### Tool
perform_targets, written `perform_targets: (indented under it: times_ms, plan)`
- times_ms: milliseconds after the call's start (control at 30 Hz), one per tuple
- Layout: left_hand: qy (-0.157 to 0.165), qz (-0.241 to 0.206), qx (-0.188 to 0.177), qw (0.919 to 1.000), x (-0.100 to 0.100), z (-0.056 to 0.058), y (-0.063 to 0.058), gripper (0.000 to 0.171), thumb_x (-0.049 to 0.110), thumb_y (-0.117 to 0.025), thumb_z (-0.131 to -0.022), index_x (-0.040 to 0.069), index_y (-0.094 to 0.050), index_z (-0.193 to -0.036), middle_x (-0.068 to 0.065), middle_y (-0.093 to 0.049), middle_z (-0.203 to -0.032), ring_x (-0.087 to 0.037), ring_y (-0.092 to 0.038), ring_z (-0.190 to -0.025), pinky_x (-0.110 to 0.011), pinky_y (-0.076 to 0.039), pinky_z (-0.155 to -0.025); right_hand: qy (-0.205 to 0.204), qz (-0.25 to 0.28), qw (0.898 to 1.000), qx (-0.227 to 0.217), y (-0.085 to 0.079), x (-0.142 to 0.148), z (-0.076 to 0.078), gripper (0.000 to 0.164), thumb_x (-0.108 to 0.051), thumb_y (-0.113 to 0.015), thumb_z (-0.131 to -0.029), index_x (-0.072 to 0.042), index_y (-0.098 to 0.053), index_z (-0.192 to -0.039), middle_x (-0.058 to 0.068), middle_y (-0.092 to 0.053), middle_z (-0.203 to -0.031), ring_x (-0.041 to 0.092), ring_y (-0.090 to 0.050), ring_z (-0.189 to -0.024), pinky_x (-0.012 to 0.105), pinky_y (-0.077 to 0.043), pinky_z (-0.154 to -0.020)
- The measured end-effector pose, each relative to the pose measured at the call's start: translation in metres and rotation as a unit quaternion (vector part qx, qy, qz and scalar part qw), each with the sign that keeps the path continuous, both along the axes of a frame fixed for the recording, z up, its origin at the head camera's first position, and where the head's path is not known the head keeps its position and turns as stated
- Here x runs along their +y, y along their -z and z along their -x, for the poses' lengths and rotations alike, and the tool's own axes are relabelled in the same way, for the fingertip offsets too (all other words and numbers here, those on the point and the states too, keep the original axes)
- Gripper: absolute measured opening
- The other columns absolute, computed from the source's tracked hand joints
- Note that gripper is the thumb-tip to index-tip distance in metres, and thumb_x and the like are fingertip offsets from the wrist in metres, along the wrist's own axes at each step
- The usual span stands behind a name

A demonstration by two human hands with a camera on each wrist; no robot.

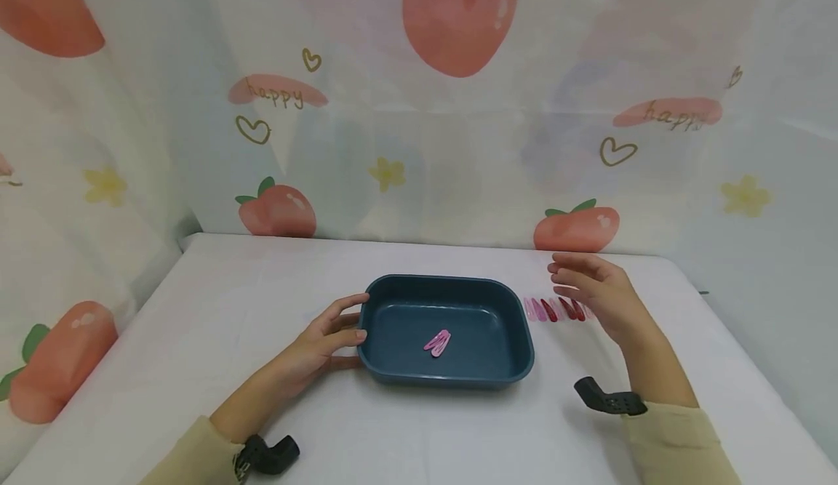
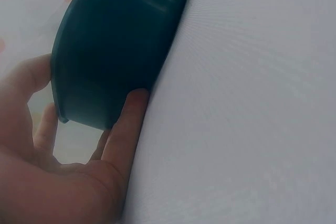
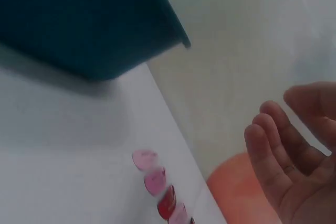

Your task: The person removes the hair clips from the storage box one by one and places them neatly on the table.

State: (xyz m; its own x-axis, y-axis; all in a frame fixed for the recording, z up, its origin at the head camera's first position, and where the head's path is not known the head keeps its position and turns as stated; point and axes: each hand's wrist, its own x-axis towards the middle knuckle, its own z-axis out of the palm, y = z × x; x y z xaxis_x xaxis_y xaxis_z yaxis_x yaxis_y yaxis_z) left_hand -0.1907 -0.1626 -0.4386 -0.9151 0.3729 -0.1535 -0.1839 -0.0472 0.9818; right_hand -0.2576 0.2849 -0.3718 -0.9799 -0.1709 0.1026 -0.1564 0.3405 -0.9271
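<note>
A dark blue-green rectangular basin stands on the white table. Two pink snap hair clips lie inside it, close together. My left hand rests against the basin's left end, its spread fingertips touching the rim and outer wall. To the basin's right, my right hand is raised with loosely bent fingers and nothing between them. Behind and below it, a row of pink and red hair clips lies on the table, partly covered by the hand in the head view. Several of these clips show in the right wrist view.
A white cloth covers the table. Behind its far edge hangs a printed curtain with fruit, hearts and flowers, and more of it hangs on the left. Each wrist wears a black strap with a camera mount.
</note>
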Motion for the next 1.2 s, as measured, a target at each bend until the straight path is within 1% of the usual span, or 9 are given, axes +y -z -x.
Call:
perform_targets:
  times_ms: [100,233,433,500,600,767,900,1033,1200]
  plan:
    - [0.003,0.0,-0.002,1.0,0.004,0.001,0.0,0.06,0.016,-0.062,-0.099,0.028,-0.036,-0.152,-0.017,-0.03,-0.157,-0.039,-0.045,-0.135,-0.053,-0.051,-0.099,-0.04,0.021,0.999,-0.001,-0.005,-0.016,-0.003,0.043,-0.027,-0.059,-0.101,-0.006,-0.054,-0.138,-0.001,-0.066,-0.119,0.007,-0.068,-0.103,0.022,-0.056,-0.086]
    - [0.007,0.002,0.0,1.0,0.008,0.001,0.0,0.06,0.016,-0.062,-0.099,0.029,-0.037,-0.152,-0.017,-0.031,-0.156,-0.037,-0.048,-0.132,-0.052,-0.051,-0.099,-0.082,0.037,0.996,0.006,-0.012,-0.036,-0.007,0.041,-0.023,-0.059,-0.101,-0.002,-0.054,-0.136,-0.001,-0.067,-0.118,0.012,-0.068,-0.104,0.024,-0.057,-0.087]
    - [-0.001,0.001,-0.002,1.0,0.008,0.001,0.0,0.059,0.014,-0.061,-0.099,0.028,-0.037,-0.152,-0.017,-0.031,-0.156,-0.038,-0.046,-0.134,-0.053,-0.052,-0.098,-0.117,0.046,0.992,0.03,-0.024,-0.066,-0.005,0.037,-0.02,-0.058,-0.102,-0.004,-0.056,-0.134,0.012,-0.064,-0.122,0.017,-0.067,-0.108,0.027,-0.057,-0.089]
    - [-0.003,0.0,-0.004,1.0,0.006,0.001,0.0,0.06,0.014,-0.061,-0.099,0.028,-0.037,-0.152,-0.017,-0.031,-0.157,-0.039,-0.045,-0.135,-0.052,-0.052,-0.098,-0.127,0.06,0.989,0.038,-0.028,-0.076,-0.003,0.035,-0.018,-0.058,-0.101,-0.005,-0.057,-0.133,0.013,-0.063,-0.122,0.019,-0.067,-0.108,0.028,-0.057,-0.089]
    - [-0.004,0.0,-0.004,1.0,0.004,0.0,0.001,0.06,0.015,-0.062,-0.099,0.027,-0.037,-0.152,-0.017,-0.03,-0.157,-0.039,-0.045,-0.134,-0.052,-0.052,-0.098,-0.14,0.08,0.986,0.038,-0.031,-0.092,-0.003,0.034,-0.016,-0.059,-0.101,-0.005,-0.058,-0.133,0.011,-0.064,-0.12,0.022,-0.066,-0.108,0.029,-0.057,-0.09]
    - [-0.008,0.002,-0.003,1.0,0.001,0.001,0.001,0.059,0.016,-0.062,-0.099,0.028,-0.038,-0.151,-0.017,-0.031,-0.156,-0.038,-0.046,-0.133,-0.052,-0.052,-0.098,-0.151,0.089,0.984,0.002,-0.024,-0.113,-0.006,0.035,-0.017,-0.062,-0.099,-0.004,-0.059,-0.131,0.015,-0.064,-0.122,0.027,-0.066,-0.111,0.032,-0.057,-0.089]
    - [-0.011,0.007,-0.002,0.9999,0.001,0.001,-0.001,0.06,0.017,-0.064,-0.098,0.029,-0.038,-0.151,-0.016,-0.032,-0.156,-0.038,-0.046,-0.133,-0.052,-0.052,-0.097,-0.16,0.089,0.983,-0.025,-0.016,-0.122,-0.008,0.037,-0.016,-0.063,-0.098,-0.001,-0.058,-0.131,0.021,-0.062,-0.125,0.033,-0.064,-0.113,0.032,-0.058,-0.089]
    - [-0.01,0.009,-0.002,0.9999,0.001,0.0,-0.002,0.06,0.017,-0.063,-0.098,0.028,-0.037,-0.151,-0.017,-0.031,-0.156,-0.039,-0.045,-0.134,-0.053,-0.052,-0.098,-0.161,0.081,0.983,-0.036,-0.011,-0.126,-0.01,0.037,-0.017,-0.065,-0.097,-0.003,-0.059,-0.131,0.021,-0.062,-0.126,0.041,-0.061,-0.117,0.033,-0.058,-0.089]
    - [-0.01,0.004,-0.003,0.9999,0.001,0.0,-0.001,0.06,0.016,-0.062,-0.098,0.027,-0.037,-0.152,-0.017,-0.031,-0.157,-0.04,-0.045,-0.135,-0.053,-0.052,-0.098,-0.171,0.057,0.983,-0.037,-0.004,-0.13,-0.009,0.038,-0.017,-0.065,-0.097,-0.002,-0.059,-0.131,0.021,-0.063,-0.126,0.044,-0.059,-0.118,0.034,-0.058,-0.089]
